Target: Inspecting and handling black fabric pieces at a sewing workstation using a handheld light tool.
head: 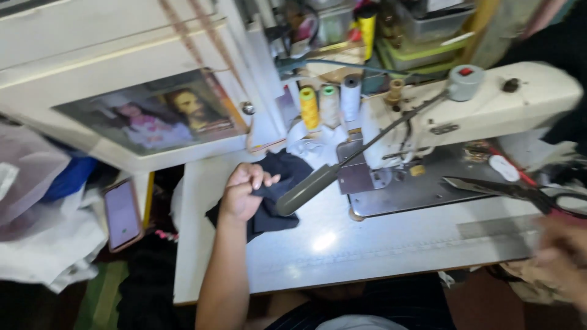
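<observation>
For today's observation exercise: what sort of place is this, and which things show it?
Probably a home sewing workspace: a white sewing machine, thread spools and scissors on the table, the left hand gripping dark fabric.

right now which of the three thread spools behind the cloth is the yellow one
The leftmost spool, nearest the left hand. The middle spool has a green top, and the right spool is white.
</observation>
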